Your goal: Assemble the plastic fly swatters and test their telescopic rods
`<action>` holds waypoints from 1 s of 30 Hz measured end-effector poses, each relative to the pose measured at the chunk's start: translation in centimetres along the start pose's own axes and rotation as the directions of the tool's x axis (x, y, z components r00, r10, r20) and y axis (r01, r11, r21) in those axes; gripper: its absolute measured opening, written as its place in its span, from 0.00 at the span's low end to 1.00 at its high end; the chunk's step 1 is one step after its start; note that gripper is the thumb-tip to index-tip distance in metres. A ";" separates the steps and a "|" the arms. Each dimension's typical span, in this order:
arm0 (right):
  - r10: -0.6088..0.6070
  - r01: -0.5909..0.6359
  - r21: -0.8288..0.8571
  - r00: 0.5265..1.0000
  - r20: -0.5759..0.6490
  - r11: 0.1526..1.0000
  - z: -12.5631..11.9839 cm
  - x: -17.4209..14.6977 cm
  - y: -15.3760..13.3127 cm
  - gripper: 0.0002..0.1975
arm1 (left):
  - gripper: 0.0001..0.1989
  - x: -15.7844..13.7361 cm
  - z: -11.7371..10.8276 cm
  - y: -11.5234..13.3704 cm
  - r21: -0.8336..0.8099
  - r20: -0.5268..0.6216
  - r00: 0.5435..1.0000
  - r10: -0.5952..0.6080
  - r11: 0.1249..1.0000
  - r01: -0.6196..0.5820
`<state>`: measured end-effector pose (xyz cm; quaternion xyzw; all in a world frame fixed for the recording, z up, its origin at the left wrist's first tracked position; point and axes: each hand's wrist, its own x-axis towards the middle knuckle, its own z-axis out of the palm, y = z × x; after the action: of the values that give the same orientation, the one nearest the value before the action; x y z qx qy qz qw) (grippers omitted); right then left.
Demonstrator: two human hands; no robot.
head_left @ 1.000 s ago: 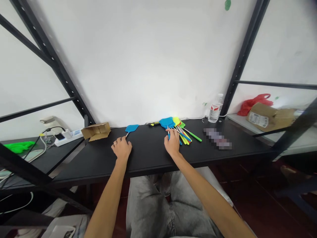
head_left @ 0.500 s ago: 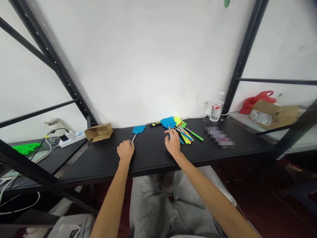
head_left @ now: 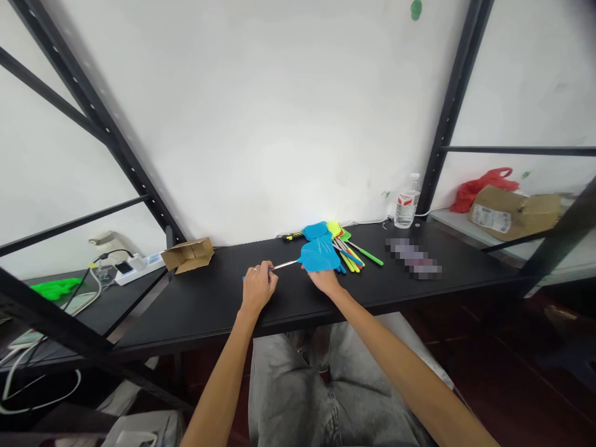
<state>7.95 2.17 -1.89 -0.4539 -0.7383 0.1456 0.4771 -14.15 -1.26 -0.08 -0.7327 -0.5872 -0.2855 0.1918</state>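
My left hand point(head_left: 259, 287) is closed round the handle of a blue fly swatter point(head_left: 320, 255), whose metal shaft points right over the black table. The swatter's flat perforated head lies across the fingers of my right hand point(head_left: 325, 280). Those fingers are mostly hidden, so I cannot tell whether they grip anything. Just beyond, a fanned pile of fly swatters point(head_left: 349, 250) shows blue, yellow, red and green handles. Several blue heads are stacked at the left of that pile, partly covered by the held swatter.
An open cardboard box point(head_left: 189, 255) stands at the table's left end, near a power strip point(head_left: 139, 268). A black-and-yellow object point(head_left: 293, 236) lies by the wall. At the right are a water bottle point(head_left: 406, 202) and a blurred-out item point(head_left: 413, 256). Black metal posts frame both sides.
My left hand has moved right and swung the blue fly swatter from pointing away to pointing right. Its head now covers my right hand's fingers, which were at the pile's handles.
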 end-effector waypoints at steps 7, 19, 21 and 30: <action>-0.008 -0.056 0.555 0.994 0.113 0.830 0.0 0.0 -0.2 0.20 | 0.14 0.2 0.2 1.6 -0.050 -0.008 0.991 0.134 0.990 -0.135; 0.149 -0.112 0.652 0.989 -0.001 0.750 -0.3 0.3 0.0 0.24 | 0.14 1.7 1.6 5.6 -0.031 -0.076 0.978 0.194 0.980 -0.197; 0.196 -0.133 0.661 0.980 -0.022 0.739 -0.5 0.3 0.0 0.23 | 0.14 1.6 1.6 5.3 -0.029 -0.079 0.983 0.164 0.986 -0.166; 0.036 -0.062 0.626 0.998 0.054 0.778 -0.5 0.1 0.1 0.19 | 0.17 0.9 1.5 5.5 -0.152 -0.035 0.989 0.142 0.978 -0.146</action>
<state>8.41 2.23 -1.64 -0.2856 -0.6449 0.4040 0.5825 -8.42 -0.90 -0.34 -0.7823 -0.5066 -0.3243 0.1619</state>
